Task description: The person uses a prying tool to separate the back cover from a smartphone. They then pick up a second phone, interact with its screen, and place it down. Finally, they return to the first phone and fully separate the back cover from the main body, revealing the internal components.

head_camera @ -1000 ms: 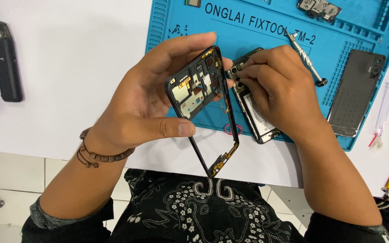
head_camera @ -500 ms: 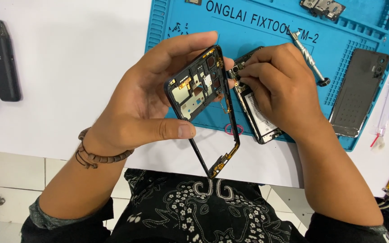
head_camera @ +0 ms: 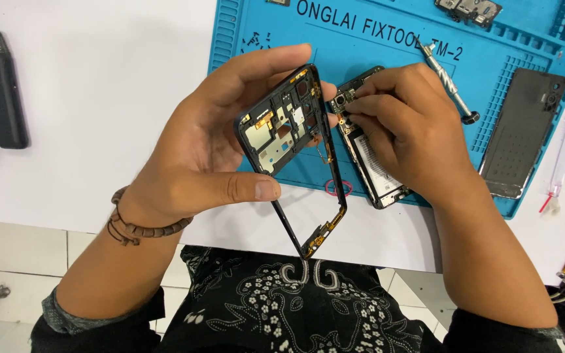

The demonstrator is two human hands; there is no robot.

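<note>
Left hand [head_camera: 210, 153] pinching the black phone mid-frame [head_camera: 292, 153] by its edges, held up over the blue repair mat [head_camera: 387, 59]. Right hand [head_camera: 403, 124] pressed together on the opened phone [head_camera: 371, 160] lying there. Looks light, thin, bendy, fragile; best gripped at the rails.

Bright, even overhead light, soft shadows under both hands, sharp focus throughout, faint glare on the white table [head_camera: 99, 78].

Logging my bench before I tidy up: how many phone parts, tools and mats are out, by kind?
Phone frames: 1, in the left hand, frame
Phone bodies: 1, under the right hand
Back covers: 1
Screwdrivers: 1
Blue mats: 1
Total: 5
</note>
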